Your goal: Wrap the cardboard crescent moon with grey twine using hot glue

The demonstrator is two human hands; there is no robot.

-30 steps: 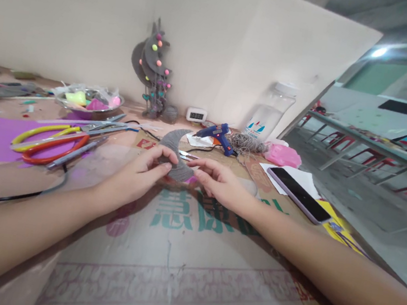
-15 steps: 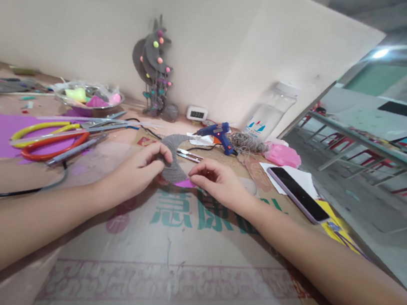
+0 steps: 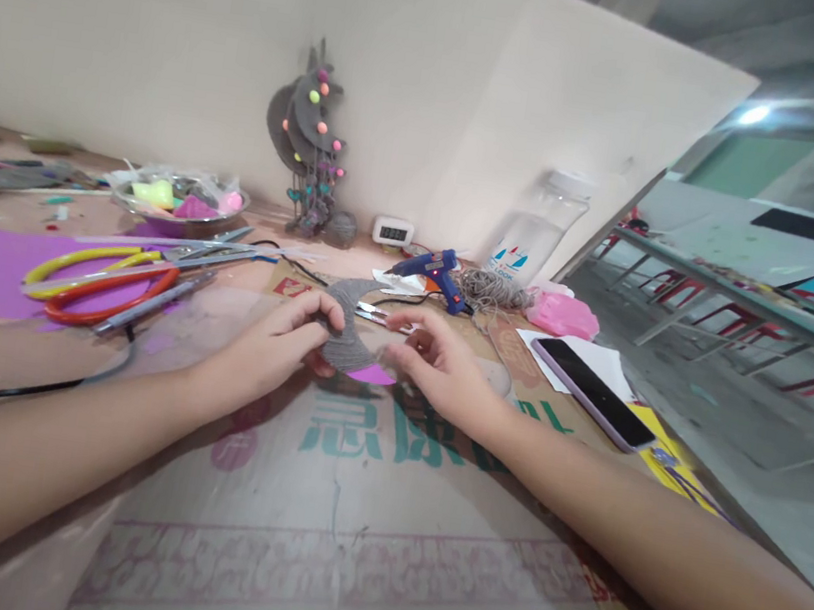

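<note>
My left hand (image 3: 301, 331) grips a crescent moon shape wrapped in grey yarn (image 3: 350, 325) by its outer left edge, thumb on top. A purple piece (image 3: 373, 374) shows at the crescent's lower tip; whether it is attached to it or lies beneath I cannot tell. To the right, my right hand (image 3: 437, 358) hovers near that tip with thumb and index finger apart, and I see nothing between them. Small metal snips (image 3: 379, 315) lie behind the crescent, partly hidden by my right fingers.
A blue glue gun (image 3: 438, 274), grey yarn (image 3: 492, 289) and a bottle (image 3: 539, 228) stand behind. Scissors (image 3: 103, 283) and a bowl of coloured pieces (image 3: 176, 222) are left, a phone (image 3: 591, 394) right. A finished-looking moon hanging (image 3: 313, 140) leans on the wall. Printed cardboard (image 3: 349, 499) covers the front.
My right thumb and index finger have parted and drawn slightly away from the crescent's lower tip. More of the purple piece shows. My left hand keeps its hold.
</note>
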